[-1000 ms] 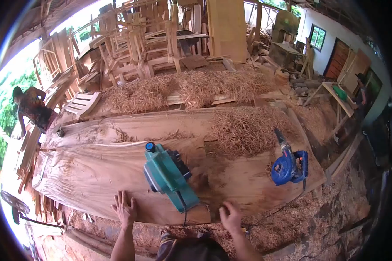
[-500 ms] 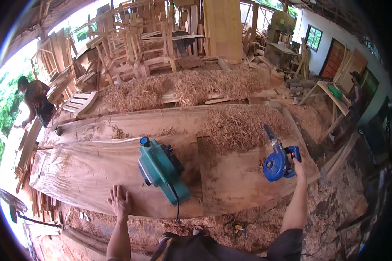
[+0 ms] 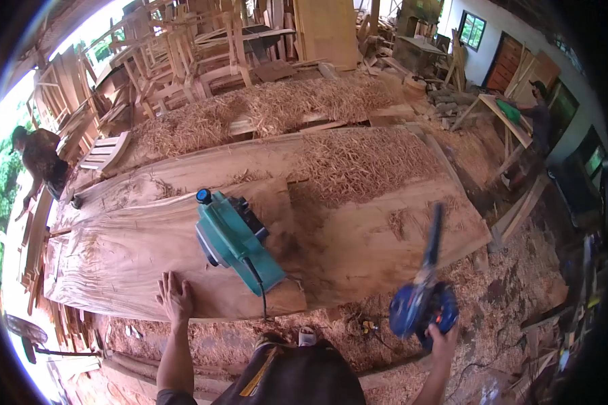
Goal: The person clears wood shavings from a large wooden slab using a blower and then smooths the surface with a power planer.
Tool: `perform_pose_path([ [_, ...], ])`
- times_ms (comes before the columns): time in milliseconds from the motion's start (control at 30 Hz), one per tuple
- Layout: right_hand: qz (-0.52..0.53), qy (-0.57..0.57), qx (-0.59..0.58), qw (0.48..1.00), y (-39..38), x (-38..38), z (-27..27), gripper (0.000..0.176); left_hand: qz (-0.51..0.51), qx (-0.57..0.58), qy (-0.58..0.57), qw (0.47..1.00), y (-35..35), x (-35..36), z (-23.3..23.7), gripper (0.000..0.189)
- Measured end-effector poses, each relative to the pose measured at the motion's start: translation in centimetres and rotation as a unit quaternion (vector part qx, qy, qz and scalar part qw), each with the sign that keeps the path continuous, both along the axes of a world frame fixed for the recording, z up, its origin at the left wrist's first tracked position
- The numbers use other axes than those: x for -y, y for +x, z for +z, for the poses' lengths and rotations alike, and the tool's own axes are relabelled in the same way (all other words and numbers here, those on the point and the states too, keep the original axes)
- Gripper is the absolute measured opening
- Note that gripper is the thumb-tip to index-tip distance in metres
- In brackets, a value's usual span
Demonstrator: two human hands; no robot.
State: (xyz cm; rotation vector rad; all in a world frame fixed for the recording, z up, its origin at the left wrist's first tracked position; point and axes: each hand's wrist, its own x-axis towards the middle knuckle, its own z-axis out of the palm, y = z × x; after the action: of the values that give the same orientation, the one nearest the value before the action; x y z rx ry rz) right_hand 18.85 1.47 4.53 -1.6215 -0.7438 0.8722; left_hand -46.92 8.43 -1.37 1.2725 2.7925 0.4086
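Note:
My left hand (image 3: 175, 298) lies flat, fingers spread, on the near edge of a large wooden slab (image 3: 135, 246). To its right, a teal electric planer (image 3: 235, 241) with a blue knob rests on the slab, its cord hanging over the near edge. My right hand (image 3: 443, 341) is closed round the handle of a blue handheld blower (image 3: 412, 312). The blower is held off the slab's near right side, its dark nozzle pointing away from me over the wood. The blower looks slightly blurred.
Curly wood shavings (image 3: 365, 162) cover the slab's far right part, with more heaped beyond it. Stacked chair frames (image 3: 182, 64) stand at the back. One person (image 3: 44, 162) bends at the left; another person (image 3: 537, 115) stands by a bench at the right. A fan (image 3: 26, 329) is at lower left.
My right hand has drawn the blower back towards me and off the slab, its nozzle swinging to point straight away. My left hand stays flat on the wood. The whole view has shifted slightly.

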Motion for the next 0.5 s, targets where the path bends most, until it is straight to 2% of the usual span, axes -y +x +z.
perform_pose_path([
  [33, 0.039, -0.037, 0.094, 0.994, -1.0, 2.0, 2.1, 0.058, -0.001, 0.001, -0.004, 1.000, 0.4, 0.0, 0.5, 0.063],
  [67, 0.103, -0.066, 0.233, 0.965, -1.0, 3.9, 2.8, 0.061, -0.001, -0.002, -0.010, 1.000, 0.4, 0.2, 0.3, 0.063],
  [100, 0.165, -0.091, 0.365, 0.912, -0.9, 5.8, 2.9, 0.063, -0.001, -0.006, -0.012, 1.000, 0.3, 0.0, 0.2, 0.063],
  [133, 0.226, -0.112, 0.488, 0.835, -0.9, 7.0, 3.2, 0.066, 0.000, -0.010, -0.012, 1.000, 0.1, 0.0, 0.0, 0.063],
  [233, 0.322, -0.193, 0.307, 0.874, -2.0, 8.2, 4.7, 0.064, -0.002, -0.012, -0.004, 1.000, -0.4, 0.0, -0.6, 0.062],
  [333, 0.384, -0.176, 0.300, 0.855, -1.6, 10.0, 2.8, 0.064, -0.001, -0.008, -0.003, 1.000, -0.3, 0.0, -0.4, 0.062],
  [367, 0.378, -0.226, 0.242, 0.865, -2.9, 8.9, 4.6, 0.066, -0.002, -0.008, -0.002, 1.000, -0.3, 0.1, -0.5, 0.062],
  [467, 0.386, -0.236, 0.302, 0.839, -4.6, 6.8, 6.1, 0.067, -0.001, -0.011, -0.015, 1.000, -0.6, 0.1, -0.7, 0.062],
  [500, 0.390, -0.209, 0.282, 0.851, -5.1, 6.0, 6.7, 0.071, -0.003, -0.010, -0.012, 1.000, -0.6, 0.1, -0.7, 0.061],
])
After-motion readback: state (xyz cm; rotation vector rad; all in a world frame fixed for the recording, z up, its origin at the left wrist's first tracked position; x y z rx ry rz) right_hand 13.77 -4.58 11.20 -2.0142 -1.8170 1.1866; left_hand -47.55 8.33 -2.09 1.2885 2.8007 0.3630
